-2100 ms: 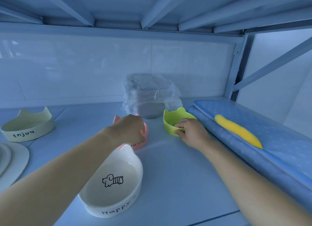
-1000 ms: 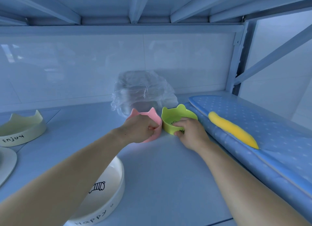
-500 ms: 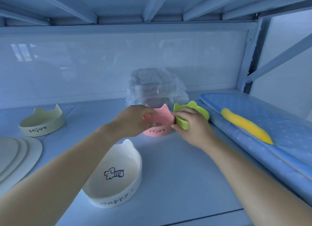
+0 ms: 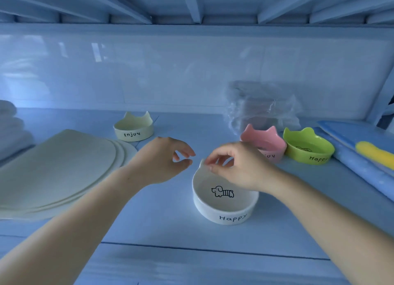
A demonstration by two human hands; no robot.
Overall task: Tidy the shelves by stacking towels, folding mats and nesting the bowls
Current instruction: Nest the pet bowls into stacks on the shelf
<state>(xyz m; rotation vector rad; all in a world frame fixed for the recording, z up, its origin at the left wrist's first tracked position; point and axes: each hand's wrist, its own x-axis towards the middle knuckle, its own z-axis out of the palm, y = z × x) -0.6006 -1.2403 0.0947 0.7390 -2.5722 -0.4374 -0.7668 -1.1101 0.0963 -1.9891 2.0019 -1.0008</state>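
– White bowl (image 4: pixel 223 201), lettered "Happy" with a little dog drawn inside: that is the piece in hand, I think. It stands on the shelf (image 4: pixel 170 223), in the middle and towards the front.
– Is anyone holding it?
– Hard to call. The right hand (image 4: pixel 241 169) reaches over its far rim, and its fingertips (image 4: pixel 207 162) come together at one of the bowl's ears. Whether that grip has closed on the ear or only touches it, I cannot tell. The left hand (image 4: pixel 162 161) hovers just beside the same ear, its grip loose and narrow, thumb and finger nearly meeting, holding nothing.
– So the step is the nesting?
– That is my reading. All four bowls stand singly, none inside another. The cream bowl (image 4: pixel 133 130) marked "Enjoy" is at the back left. The pink bowl (image 4: pixel 264 144) and the green bowl (image 4: pixel 309 149) sit side by side at the right, touching or nearly so.
– And next?
– The white one looks the widest, though it is also the nearest, so I judge it the base. The smaller bowls want lifting and lowering into it, ears lined up so they seat level. Glazed rims may slip from a fingertip pinch, so a fuller hold seems wise.
– The rest?
– Round mats (image 4: pixel 53 169) lie flat in a pile at the left, what look like towels (image 4: pixel 8 122) are at the left edge, and a blue mat (image 4: pixel 362 171) runs along the right.
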